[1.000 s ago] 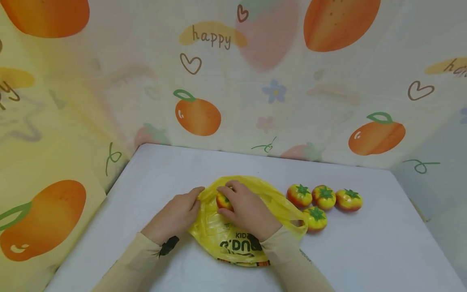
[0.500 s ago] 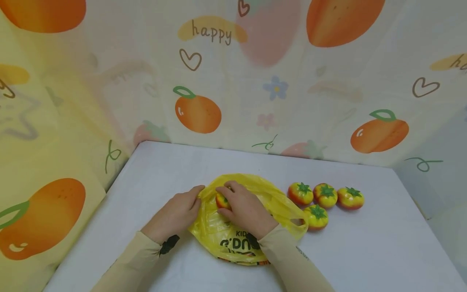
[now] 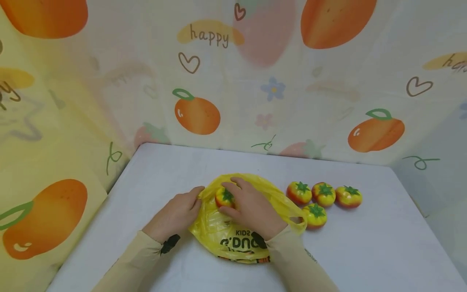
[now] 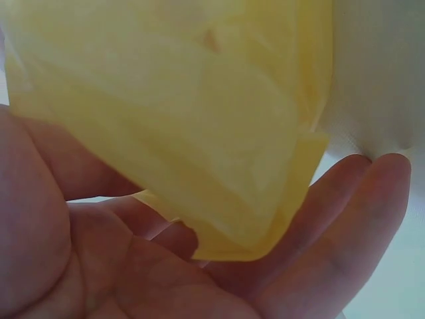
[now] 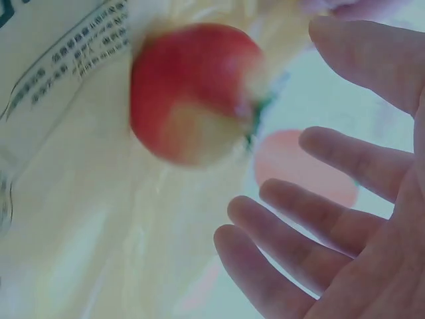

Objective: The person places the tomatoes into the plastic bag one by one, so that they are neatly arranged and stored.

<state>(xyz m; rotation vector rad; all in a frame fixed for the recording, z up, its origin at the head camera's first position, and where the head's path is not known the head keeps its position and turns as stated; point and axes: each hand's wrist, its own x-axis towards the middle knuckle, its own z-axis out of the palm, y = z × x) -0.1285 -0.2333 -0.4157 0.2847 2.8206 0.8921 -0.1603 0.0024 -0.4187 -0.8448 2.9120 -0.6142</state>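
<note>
Before a fruit-printed backdrop (image 3: pixel 226 93), the white table (image 3: pixel 365 243) carries a yellow bag (image 3: pixel 208 233) between its left and right edges, a red-and-yellow fruit (image 3: pixel 222 198) lying within the bag's outline. The left hand (image 3: pixel 178 213) pinches the bag's left rim; the right hand (image 3: pixel 253 205) is beside the fruit, fingers spread, not clasping it. Should that pinch slip, the thin plastic could sag, and a snagged handle (image 3: pixel 301 228) could nudge the nearest loose fruit (image 3: pixel 315 217) towards the table's right edge.

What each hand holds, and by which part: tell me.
The left hand pinches the yellow bag by its edge. The right hand holds nothing, clear of the red-and-yellow fruit.
</note>
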